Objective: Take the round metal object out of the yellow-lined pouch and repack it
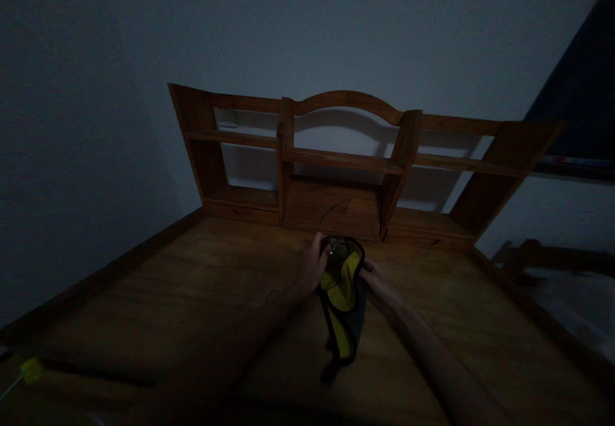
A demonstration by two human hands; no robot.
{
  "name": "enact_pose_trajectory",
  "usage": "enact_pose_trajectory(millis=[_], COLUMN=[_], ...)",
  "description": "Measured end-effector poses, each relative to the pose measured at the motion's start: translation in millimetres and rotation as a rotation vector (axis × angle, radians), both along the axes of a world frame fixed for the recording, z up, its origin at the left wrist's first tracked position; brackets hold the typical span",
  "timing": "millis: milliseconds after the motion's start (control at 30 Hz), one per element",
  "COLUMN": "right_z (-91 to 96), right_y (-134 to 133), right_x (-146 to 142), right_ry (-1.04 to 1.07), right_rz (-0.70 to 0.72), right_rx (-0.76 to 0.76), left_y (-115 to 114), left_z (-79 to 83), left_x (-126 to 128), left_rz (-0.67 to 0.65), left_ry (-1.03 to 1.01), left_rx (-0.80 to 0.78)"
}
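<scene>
A dark fabric pouch (pixel 356 325) with a yellow lining and black trim hangs over the wooden desk, its mouth spread and turned towards me. My left hand (pixel 313 264) is closed at the left side of the mouth. By its fingertips, a dark, shiny object (pixel 337 248) shows in the opening, too dim to name. From near that hand a thin dark wire-like strand (pixel 335 207) curves up to the right. My right hand (pixel 377 280) pinches the pouch's right edge. Its fingertips are partly hidden behind the fabric.
Beyond the hands, a wooden shelf unit (pixel 343 162) stands along the back of the desk (pixel 216 285), against a pale wall. A small yellow item (pixel 31 370) lies at the lower left. A wall socket (pixel 225 117) shows through the left shelf.
</scene>
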State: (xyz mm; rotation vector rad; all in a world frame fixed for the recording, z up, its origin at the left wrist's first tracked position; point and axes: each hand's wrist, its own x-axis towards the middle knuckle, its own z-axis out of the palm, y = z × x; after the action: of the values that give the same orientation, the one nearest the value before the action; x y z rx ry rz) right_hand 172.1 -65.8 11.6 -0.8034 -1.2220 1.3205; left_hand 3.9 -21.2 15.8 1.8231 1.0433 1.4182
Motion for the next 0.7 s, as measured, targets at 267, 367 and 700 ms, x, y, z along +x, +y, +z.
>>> enact_pose_trajectory(millis=[267,367,700], right_z=[-4.1,-1.8,4.3], right_y=[-0.3,-1.4,-1.9], right_x=[0.8,0.8,0.7], right_ry=[0.07,0.09,0.123], right_rz=[-0.004,-0.003,0.004], right_rx=[-0.086,-0.111,-0.091], left_y=[-1.6,-4.0,-9.9], left_z=[2.2,3.2,12.6], left_x=[-0.9,-1.4,-8.0], left_rz=[0.096,0.117,0.05], left_ry=[0.207,0.294,0.56], left_rx=[0.034,0.047,0.234])
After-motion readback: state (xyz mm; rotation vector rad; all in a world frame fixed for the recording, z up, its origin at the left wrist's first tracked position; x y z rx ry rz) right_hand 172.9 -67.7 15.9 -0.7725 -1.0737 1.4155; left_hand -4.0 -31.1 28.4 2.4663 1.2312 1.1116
